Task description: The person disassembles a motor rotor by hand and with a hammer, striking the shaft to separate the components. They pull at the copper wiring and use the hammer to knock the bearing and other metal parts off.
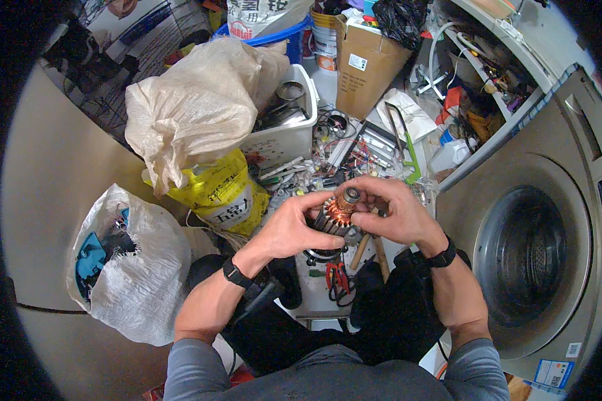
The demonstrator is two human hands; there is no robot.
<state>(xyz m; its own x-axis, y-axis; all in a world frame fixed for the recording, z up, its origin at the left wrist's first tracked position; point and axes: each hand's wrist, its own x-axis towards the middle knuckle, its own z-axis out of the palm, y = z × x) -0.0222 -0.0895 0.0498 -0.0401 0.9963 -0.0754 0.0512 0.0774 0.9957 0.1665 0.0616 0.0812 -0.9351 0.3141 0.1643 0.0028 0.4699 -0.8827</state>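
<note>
Between my hands is a motor armature (332, 219), tilted, with a ribbed steel core, bright copper windings and a round shaft end on top. My left hand (289, 226) is wrapped round the core from the left, thumb across the front. At the copper end, the fingers and thumb of my right hand (400, 212) close on the armature from the right; some of those fingertips are hidden behind it. Just below sits a dark ring-shaped part (324, 254). Nearer my knees lie red-handled pliers (334, 275) and wooden tool handles (360, 252).
A washing machine (441, 220) stands close on the right. On the left are a white woven sack (147, 287), a yellow bag (221, 194) and a large beige sack (187, 100). Beyond my hands are a white bin (308, 127), a green-framed hacksaw (412, 160), scattered metal parts and a cardboard box (364, 73).
</note>
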